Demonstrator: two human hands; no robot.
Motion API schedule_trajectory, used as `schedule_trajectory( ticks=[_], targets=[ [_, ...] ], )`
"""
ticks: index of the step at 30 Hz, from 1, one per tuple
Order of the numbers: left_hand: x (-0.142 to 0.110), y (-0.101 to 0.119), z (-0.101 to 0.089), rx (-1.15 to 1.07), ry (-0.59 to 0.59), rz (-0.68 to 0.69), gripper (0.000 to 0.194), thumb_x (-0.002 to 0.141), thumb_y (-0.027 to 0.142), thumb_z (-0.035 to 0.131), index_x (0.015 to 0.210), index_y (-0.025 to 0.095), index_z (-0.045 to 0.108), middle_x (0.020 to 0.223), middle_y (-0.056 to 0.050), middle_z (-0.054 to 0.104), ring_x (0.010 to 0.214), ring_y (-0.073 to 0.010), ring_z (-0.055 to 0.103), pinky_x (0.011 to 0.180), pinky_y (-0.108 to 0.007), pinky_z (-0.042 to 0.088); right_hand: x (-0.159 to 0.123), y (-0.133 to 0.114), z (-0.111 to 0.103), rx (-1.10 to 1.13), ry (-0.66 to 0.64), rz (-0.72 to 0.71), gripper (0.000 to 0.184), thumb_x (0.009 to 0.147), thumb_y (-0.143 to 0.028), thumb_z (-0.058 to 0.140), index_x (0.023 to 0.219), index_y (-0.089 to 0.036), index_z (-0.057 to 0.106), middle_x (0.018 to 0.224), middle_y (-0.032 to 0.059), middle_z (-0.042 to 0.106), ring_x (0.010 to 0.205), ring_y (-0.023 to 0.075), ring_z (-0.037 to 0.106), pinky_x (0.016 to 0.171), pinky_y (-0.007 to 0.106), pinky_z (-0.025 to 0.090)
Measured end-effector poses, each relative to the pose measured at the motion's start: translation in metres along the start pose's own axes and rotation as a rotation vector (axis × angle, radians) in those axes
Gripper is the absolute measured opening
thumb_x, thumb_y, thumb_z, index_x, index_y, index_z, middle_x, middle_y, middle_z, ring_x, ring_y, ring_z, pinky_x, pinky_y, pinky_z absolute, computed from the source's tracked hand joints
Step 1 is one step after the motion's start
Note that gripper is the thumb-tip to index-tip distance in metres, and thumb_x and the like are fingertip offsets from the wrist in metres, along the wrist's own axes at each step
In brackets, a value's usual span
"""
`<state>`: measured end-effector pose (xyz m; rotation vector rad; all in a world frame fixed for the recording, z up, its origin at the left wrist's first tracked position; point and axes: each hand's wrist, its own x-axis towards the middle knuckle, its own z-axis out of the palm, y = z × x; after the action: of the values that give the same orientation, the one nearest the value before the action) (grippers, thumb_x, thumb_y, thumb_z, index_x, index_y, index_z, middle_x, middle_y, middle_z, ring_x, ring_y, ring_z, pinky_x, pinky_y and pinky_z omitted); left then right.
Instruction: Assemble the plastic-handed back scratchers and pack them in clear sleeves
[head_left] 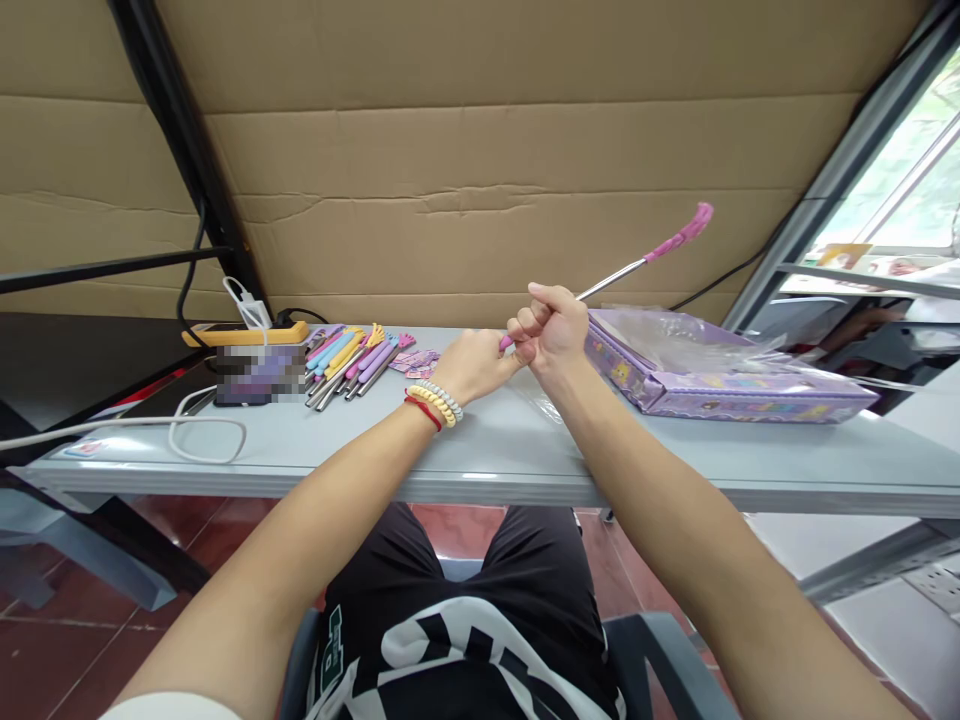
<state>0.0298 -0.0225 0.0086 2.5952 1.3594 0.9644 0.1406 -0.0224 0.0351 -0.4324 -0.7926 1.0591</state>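
Note:
A pink back scratcher [681, 238] with a metal rod slants up to the right above the table. My right hand [555, 328] is closed around it, fingers curled toward me. My left hand [480, 362], wearing beaded and red bracelets, is closed at the lower pink end, its thumb meeting my right hand; its fingers are partly hidden. To the left lies a pile of back scratchers [352, 362] with purple, blue, yellow and pink grips and metal rods. Small pink printed cards [416, 364] lie beside the pile.
On the right a purple printed box [757, 398] carries clear plastic wrap [675, 340]. A yellow power strip [289, 334], a white charger [255, 312] and a white cable [202, 458] are at the left. Cardboard [510, 150] stands behind the table [495, 460].

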Motion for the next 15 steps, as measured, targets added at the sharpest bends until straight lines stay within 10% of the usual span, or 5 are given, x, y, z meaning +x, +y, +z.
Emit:
schedule_trajectory(
  ticks=[7, 15],
  targets=[
    [-0.002, -0.02, 0.0, -0.175, -0.054, 0.017, 0.041, 0.074, 0.059, 0.06, 0.075, 0.019, 0.052, 0.07, -0.001, 0.057, 0.064, -0.0161, 0.05, 0.059, -0.028, 0.03, -0.003, 0.015, -0.009, -0.017, -0.284, 0.132, 0.055, 0.052, -0.02, 0.071, 0.056, -0.019, 0.016, 0.043, -0.0077, 0.033, 0.044, 0.0076, 0.043, 0.045, 0.024, 0.043],
    [0.001, -0.013, 0.005, -0.4, -0.145, 0.068, 0.028, 0.076, 0.044, 0.055, 0.067, 0.019, 0.046, 0.064, 0.003, 0.047, 0.062, -0.0123, 0.041, 0.06, -0.027, 0.032, -0.007, 0.013, -0.004, -0.071, -0.159, 0.116, 0.065, 0.053, -0.012, 0.071, 0.061, -0.02, 0.007, 0.039, -0.0122, 0.015, 0.032, 0.0019, 0.019, 0.034, 0.02, 0.023]
  ],
)
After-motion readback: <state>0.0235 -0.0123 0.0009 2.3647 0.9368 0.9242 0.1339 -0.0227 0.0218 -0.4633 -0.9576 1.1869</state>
